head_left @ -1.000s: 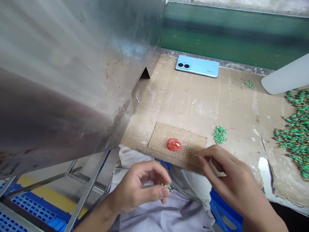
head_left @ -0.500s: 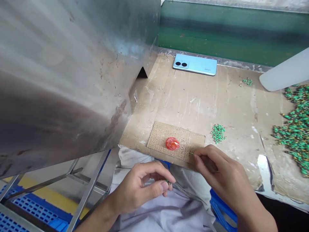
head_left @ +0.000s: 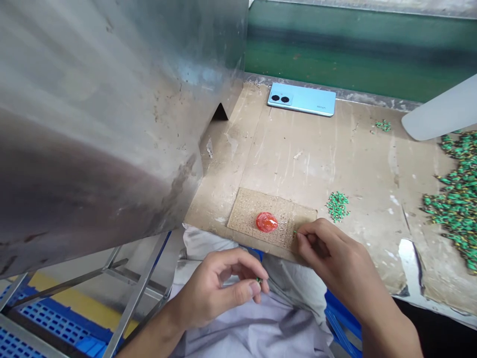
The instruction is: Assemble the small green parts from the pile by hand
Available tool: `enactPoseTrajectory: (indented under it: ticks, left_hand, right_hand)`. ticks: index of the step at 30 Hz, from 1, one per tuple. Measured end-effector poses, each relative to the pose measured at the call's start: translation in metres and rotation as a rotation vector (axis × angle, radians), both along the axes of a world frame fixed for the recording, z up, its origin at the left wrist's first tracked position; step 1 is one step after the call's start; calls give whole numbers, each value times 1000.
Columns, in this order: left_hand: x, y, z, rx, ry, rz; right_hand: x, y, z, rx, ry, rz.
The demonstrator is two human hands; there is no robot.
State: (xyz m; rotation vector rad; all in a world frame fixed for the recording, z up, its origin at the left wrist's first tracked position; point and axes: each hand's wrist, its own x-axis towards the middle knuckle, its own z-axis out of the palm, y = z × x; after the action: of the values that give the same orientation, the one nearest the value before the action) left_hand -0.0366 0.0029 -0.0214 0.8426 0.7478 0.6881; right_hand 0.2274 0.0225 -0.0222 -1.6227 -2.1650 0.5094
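Observation:
My left hand is over my lap, thumb and fingers pinched around a small green piece that shows only in part. At the right end of a cardboard piece, my right hand holds another tiny green piece between thumb and forefinger. A glossy red-orange blob of paste or glue sits in the middle of that cardboard, with specks around it. Just beyond my right hand lies a small pile of green pieces.
A large heap of green pieces with yellowish and dark ends covers the table's right side. A few more lie near a whitish cylinder. A light-blue phone rests at the back. A metal panel stands on the left.
My right hand has moved slightly left and up over the cardboard, and its green piece shows more clearly. My left fingers have shifted a little around their piece.

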Motion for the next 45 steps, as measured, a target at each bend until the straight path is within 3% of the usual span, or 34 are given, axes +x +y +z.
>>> enactPoseTrajectory:
  ticks: [10,14,22,32,45]
  left_hand:
    - [3,0,0,-38,-54,58]
    - [3,1,0,44,-14,72]
    - [3,1,-1,68,56,40]
    - [3,2,-2,46,68,41]
    - [4,2,-2,44,67,64]
  right_hand:
    - [3,-4,5,3,98,-71]
    - [3,-1,4,29,82,-126]
    - [-3,5,3,52,2,-65]
    - [-4,8,1,23,58,-29]
    - [-2,7,5,15,93,-120]
